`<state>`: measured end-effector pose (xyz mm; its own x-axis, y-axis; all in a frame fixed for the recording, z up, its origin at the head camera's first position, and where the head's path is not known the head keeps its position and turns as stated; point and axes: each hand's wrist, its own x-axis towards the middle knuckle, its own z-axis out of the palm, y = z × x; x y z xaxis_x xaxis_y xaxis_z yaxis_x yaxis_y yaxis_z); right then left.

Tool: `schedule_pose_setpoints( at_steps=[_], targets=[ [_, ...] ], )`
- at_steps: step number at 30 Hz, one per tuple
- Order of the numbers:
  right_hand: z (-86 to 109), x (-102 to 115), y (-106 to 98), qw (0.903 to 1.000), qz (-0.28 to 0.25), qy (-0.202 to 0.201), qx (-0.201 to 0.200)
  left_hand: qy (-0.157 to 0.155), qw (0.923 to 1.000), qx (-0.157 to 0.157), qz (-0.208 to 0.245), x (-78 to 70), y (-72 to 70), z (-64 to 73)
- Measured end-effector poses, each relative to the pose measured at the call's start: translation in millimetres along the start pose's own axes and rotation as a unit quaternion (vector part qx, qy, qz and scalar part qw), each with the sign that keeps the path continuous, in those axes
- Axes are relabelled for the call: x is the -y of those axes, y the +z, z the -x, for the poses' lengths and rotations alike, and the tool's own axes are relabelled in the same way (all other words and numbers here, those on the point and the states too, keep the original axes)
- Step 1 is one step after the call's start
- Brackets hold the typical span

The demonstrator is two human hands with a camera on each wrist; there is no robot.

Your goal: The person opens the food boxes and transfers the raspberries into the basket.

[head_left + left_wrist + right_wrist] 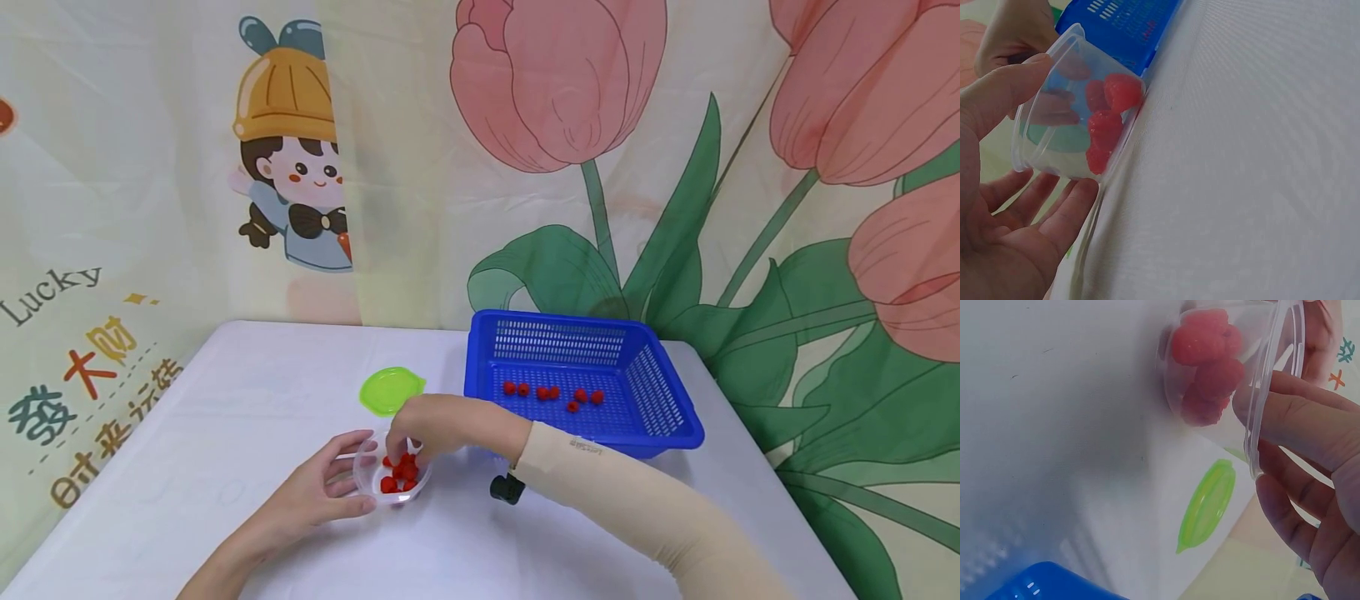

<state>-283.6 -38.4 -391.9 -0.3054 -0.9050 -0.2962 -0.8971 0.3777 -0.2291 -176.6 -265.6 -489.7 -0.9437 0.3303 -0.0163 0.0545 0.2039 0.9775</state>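
A clear plastic cup stands on the white table with several red raspberries at its bottom. My left hand holds the cup from the left, thumb near the rim and fingers curved along the wall. From above, my right hand dips its fingertips inside the cup, close to the raspberries. Seen through the cup wall in the left wrist view, those fingers are apart with no berry between them. Other fingers of the right hand stay outside the rim in the right wrist view.
A bright green lid lies on the table behind the cup. To the right is a blue slotted basket with several more raspberries on its floor. A printed curtain hangs behind the table.
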Motion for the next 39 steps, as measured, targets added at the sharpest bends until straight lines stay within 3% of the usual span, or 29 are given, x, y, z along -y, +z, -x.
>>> schedule_pose_setpoints(
  at_steps=[14,21,34,39],
  targets=[
    [-8.9,10,3,0.9983,0.045,0.02,0.031,0.001,1.0,0.002,0.008,-2.4,0.2,0.3],
    [-7.5,9,3,0.9985,0.028,0.031,0.034,-0.006,0.9999,0.001,0.01,-1.5,0.9,0.2],
    [-3.4,1,8,0.9999,0.006,-0.009,0.013,-0.013,0.9999,-0.002,0.009,0.0,1.1,0.3],
    [7.2,-1,3,0.9997,-0.001,-0.017,-0.02,-0.017,0.9998,-0.003,0.006,-0.5,1.1,0.3]
  ],
)
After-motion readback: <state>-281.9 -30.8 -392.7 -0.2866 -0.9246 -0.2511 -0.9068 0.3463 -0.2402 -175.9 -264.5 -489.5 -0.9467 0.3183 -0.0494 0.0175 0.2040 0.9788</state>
